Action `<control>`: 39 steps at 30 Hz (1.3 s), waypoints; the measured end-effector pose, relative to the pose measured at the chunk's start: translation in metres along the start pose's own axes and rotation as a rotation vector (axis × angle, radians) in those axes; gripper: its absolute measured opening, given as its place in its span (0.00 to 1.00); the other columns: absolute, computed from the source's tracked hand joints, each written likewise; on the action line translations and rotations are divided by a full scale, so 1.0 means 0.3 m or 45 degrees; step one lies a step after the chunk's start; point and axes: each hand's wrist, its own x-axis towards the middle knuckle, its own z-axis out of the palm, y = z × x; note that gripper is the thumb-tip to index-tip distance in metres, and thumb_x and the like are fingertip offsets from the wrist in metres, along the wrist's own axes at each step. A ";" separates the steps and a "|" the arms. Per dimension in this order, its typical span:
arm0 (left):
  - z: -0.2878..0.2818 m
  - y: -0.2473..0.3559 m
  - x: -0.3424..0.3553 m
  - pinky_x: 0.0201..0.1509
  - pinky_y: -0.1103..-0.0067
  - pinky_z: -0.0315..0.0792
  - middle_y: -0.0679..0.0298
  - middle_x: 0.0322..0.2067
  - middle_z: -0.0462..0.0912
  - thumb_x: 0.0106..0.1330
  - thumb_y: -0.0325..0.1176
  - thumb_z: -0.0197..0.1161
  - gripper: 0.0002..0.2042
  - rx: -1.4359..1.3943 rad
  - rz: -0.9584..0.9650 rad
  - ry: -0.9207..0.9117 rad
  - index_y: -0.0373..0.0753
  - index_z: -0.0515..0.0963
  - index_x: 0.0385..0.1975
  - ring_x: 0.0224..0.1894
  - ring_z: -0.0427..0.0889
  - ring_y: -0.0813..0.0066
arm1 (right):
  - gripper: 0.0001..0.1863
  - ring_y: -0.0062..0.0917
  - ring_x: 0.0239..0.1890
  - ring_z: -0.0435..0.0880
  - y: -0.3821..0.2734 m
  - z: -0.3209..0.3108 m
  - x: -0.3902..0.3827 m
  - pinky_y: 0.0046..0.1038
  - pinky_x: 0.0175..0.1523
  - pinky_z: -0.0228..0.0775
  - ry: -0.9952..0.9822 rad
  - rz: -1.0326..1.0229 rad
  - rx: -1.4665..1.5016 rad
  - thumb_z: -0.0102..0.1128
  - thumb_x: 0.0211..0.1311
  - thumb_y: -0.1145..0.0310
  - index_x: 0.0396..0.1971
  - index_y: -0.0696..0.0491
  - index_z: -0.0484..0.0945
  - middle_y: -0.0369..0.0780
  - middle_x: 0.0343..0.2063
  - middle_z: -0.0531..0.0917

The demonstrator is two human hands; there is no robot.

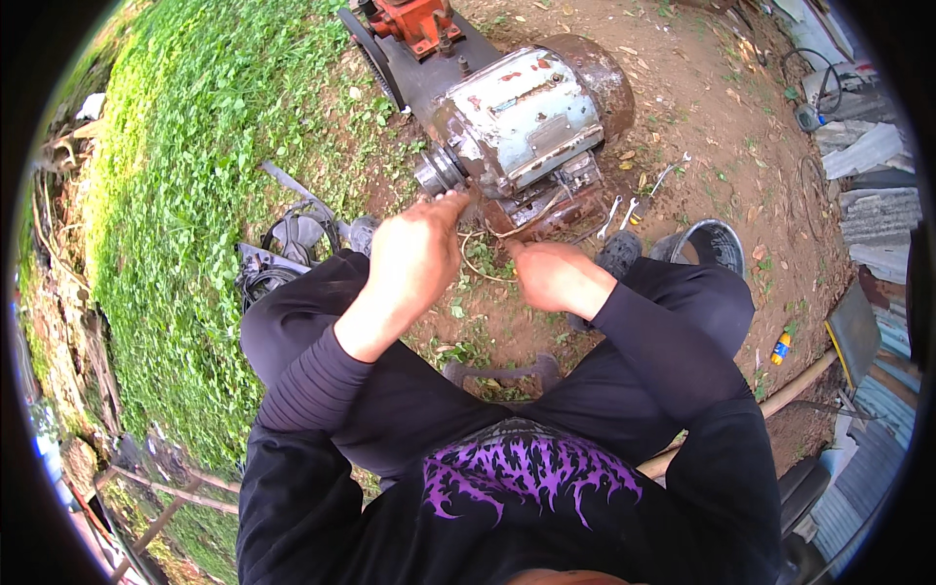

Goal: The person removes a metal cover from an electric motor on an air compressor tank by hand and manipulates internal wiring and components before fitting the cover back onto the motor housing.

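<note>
A rusty, pale blue electric motor point(526, 117) lies on the dirt in front of me, its grooved pulley point(441, 172) at the near left end. My left hand point(414, 253) reaches to the motor's lower front, fingertips touching the casing just beside the pulley. My right hand point(551, 275) is curled below the motor's rusty base, pinching a thin wire point(475, 255) that loops between both hands. What the left fingers hold is hidden by the hand. I sit with knees apart in black trousers.
Two spanners point(617, 213) lie on the dirt right of the motor, near a grey bucket point(712, 244). An orange machine part point(414, 21) sits behind the motor. Black straps point(292, 239) lie at the left by grass. Corrugated sheets point(877, 195) and a small yellow bottle point(779, 347) are at the right.
</note>
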 end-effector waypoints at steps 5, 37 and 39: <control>-0.121 -0.100 0.150 0.31 0.77 0.76 0.51 0.30 0.86 0.67 0.28 0.61 0.10 -0.030 -0.156 0.436 0.38 0.84 0.44 0.25 0.86 0.71 | 0.30 0.47 0.42 0.83 0.019 0.015 -0.026 0.43 0.46 0.75 0.011 0.004 0.035 0.49 0.58 0.71 0.63 0.65 0.63 0.55 0.37 0.83; -0.035 -0.047 0.324 0.52 0.69 0.79 0.52 0.42 0.85 0.62 0.19 0.52 0.14 -0.366 -0.085 0.136 0.37 0.83 0.41 0.43 0.86 0.56 | 0.30 0.43 0.49 0.83 -0.026 0.002 0.000 0.40 0.52 0.76 -0.073 0.026 -0.008 0.49 0.55 0.77 0.62 0.65 0.64 0.54 0.46 0.82; -0.001 -0.057 0.291 0.56 0.70 0.77 0.53 0.44 0.85 0.61 0.19 0.52 0.15 -0.444 0.079 0.265 0.38 0.83 0.44 0.47 0.85 0.58 | 0.31 0.43 0.49 0.83 -0.036 -0.009 -0.015 0.39 0.51 0.76 -0.087 -0.002 -0.042 0.49 0.56 0.76 0.63 0.64 0.63 0.54 0.47 0.82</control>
